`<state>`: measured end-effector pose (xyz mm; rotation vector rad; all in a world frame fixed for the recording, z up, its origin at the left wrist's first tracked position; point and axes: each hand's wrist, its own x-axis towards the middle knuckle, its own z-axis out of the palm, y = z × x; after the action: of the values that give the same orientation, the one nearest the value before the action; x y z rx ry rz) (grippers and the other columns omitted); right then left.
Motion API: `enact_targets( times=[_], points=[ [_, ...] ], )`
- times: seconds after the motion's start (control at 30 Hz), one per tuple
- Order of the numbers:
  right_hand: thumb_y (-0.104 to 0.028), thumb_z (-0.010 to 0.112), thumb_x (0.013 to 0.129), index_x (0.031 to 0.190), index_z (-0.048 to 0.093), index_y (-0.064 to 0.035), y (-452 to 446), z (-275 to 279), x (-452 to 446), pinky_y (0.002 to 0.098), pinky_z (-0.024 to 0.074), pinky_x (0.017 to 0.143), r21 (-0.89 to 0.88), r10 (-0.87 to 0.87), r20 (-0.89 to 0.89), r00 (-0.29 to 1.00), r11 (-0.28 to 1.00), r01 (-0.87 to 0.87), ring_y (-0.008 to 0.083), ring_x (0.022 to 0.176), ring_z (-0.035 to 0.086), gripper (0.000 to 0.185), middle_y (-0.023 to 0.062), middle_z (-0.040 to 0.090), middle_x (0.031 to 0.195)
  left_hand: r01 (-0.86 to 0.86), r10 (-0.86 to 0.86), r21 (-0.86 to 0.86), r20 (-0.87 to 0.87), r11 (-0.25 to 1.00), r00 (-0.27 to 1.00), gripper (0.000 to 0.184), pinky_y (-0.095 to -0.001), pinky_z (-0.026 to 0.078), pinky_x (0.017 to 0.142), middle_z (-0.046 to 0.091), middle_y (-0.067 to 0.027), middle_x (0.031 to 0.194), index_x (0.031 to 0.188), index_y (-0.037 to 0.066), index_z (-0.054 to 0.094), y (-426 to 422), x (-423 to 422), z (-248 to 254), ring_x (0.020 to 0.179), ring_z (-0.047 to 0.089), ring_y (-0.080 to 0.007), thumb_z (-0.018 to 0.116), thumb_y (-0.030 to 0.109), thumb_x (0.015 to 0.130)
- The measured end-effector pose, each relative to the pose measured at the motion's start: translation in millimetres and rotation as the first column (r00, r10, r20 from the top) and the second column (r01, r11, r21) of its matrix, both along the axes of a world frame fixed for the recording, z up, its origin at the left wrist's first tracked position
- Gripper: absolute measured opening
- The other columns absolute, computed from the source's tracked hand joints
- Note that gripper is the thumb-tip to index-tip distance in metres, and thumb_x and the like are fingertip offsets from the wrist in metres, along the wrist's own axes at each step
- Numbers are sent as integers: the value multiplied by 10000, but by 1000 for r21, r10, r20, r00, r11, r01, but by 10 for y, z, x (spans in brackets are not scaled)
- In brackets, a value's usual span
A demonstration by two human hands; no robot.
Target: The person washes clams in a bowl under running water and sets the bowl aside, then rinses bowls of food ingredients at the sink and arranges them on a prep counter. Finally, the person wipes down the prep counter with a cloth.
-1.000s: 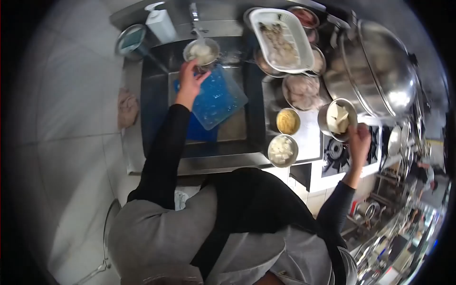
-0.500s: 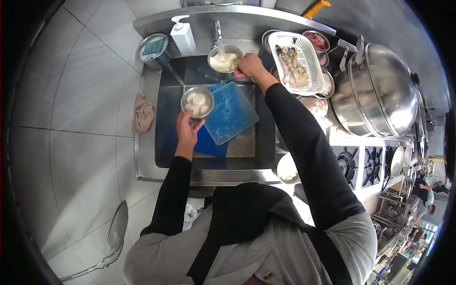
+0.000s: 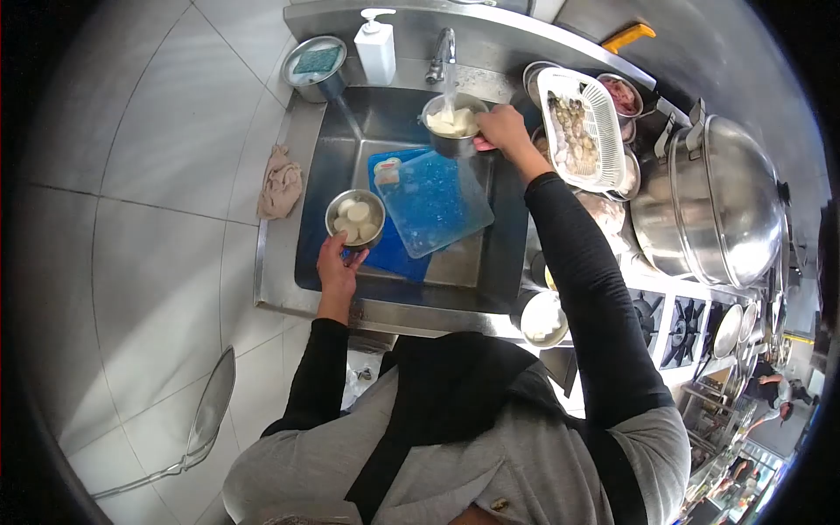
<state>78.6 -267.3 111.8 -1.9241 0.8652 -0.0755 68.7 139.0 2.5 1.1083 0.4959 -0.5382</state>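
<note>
My left hand (image 3: 339, 267) grips the near rim of a round metal bowl (image 3: 331, 213), its fingers closed on it. Several pale, rounded pieces (image 3: 357, 220) lie in that bowl, over the left part of the sink. With its fingers closed, my right hand (image 3: 505, 131) holds the right side of a second metal bowl (image 3: 451, 144) beneath the faucet (image 3: 444, 54). Water runs from the spout onto white chunks (image 3: 455, 122) inside it. Under both bowls, a translucent bluish sheet or lid (image 3: 442, 206) and a blue board (image 3: 395, 255) lie in the sink (image 3: 494, 280).
A white soap pump bottle (image 3: 376, 52) and a metal container with a green scouring pad (image 3: 317, 60) stand behind the sink. A brown cloth (image 3: 280, 184) lies on the left edge. To the right are a white basket (image 3: 616, 131) of food and a large domed steel pot (image 3: 739, 201).
My left hand has drawn its bowl nearer to me, toward the front left of the sink. The right bowl stays under the running water, slightly tilted differently. The camera view has shifted.
</note>
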Motion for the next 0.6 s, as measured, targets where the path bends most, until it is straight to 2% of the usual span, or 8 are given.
enact_targets(
  times=[0.1, 0.13, 0.23, 0.37, 0.4, 0.5, 0.53, 0.6],
  points=[
    [-194, 539, 833, 780, 690, 82, 46, 168, -85, 333, 610, 629, -131, 25, 29, 999, 991, -21, 242, 650, 731, 318, 205, 714, 747, 20, -19, -25, 47, 999, 999, 532, -432, 586, 828, 496, -124, 1230, 1308, 75, 495, -108, 92, -85, 1009, 575, -321, 712, 189, 836],
    [-142, 548, 839, 835, 657, 108, 63, 196, -88, 338, 613, 603, 53, -60, 50, 997, 997, 58, 249, 637, 728, 273, 212, 710, 753, 25, -23, -44, 49, 999, 999, 532, -430, 586, 829, 504, -125, 1228, 1307, 76, 498, -162, 137, -87, 995, 583, -315, 715, 189, 834],
    [-76, 563, 838, 894, 603, 133, 125, 330, -213, 345, 614, 569, 96, -86, 167, 982, 993, 70, 259, 637, 727, 219, 228, 701, 768, 56, -51, -68, 66, 996, 996, 536, -425, 587, 829, 533, -129, 1223, 1308, 77, 504, -380, 279, -19, 975, 602, -306, 723, 187, 831],
    [-57, 597, 845, 813, 542, 78, -7, 376, -451, 343, 610, 549, 139, -79, 270, 960, 989, 43, 257, 641, 726, 150, 229, 681, 753, 104, -95, -56, 141, 993, 985, 541, -425, 586, 829, 550, -138, 1241, 1309, 72, 507, -664, 421, 94, 1032, 599, -315, 729, 198, 832],
    [-73, 613, 850, 788, 524, 52, -48, 428, -575, 333, 595, 524, 149, -87, 302, 949, 988, 43, 241, 607, 715, 166, 204, 664, 712, 94, -91, -11, 163, 996, 982, 539, -424, 583, 839, 559, -140, 1197, 1301, 63, 507, -737, 405, 171, 1066, 588, -322, 729, 216, 835],
    [-78, 624, 851, 797, 525, 48, -119, 845, -1213, 329, 570, 487, 65, -73, 281, 957, 996, 57, 226, 559, 692, 169, 169, 643, 675, 179, -180, 13, 112, 984, 977, 543, -428, 575, 859, 548, -136, 1189, 1289, 51, 511, -845, 448, 287, 1083, 569, -321, 734, 244, 833],
    [-95, 628, 872, 834, 527, 12, -64, 1090, -1528, 264, 517, 473, -53, -40, 259, 965, 997, 55, 167, 550, 665, 152, 91, 616, 664, 202, -202, 18, 127, 979, 971, 540, -422, 574, 865, 546, -133, 1182, 1282, 49, 516, -883, 418, 330, 1084, 564, -317, 733, 259, 835],
    [-108, 632, 865, 844, 532, 0, -242, 1120, -2127, 262, 503, 479, -121, -37, 263, 964, 990, 71, 153, 530, 645, 149, 82, 611, 653, 274, -277, 42, 122, 961, 953, 533, -393, 573, 862, 544, -130, 1183, 1269, 49, 528, -920, 323, 442, 1092, 549, -303, 724, 304, 844]
  ],
)
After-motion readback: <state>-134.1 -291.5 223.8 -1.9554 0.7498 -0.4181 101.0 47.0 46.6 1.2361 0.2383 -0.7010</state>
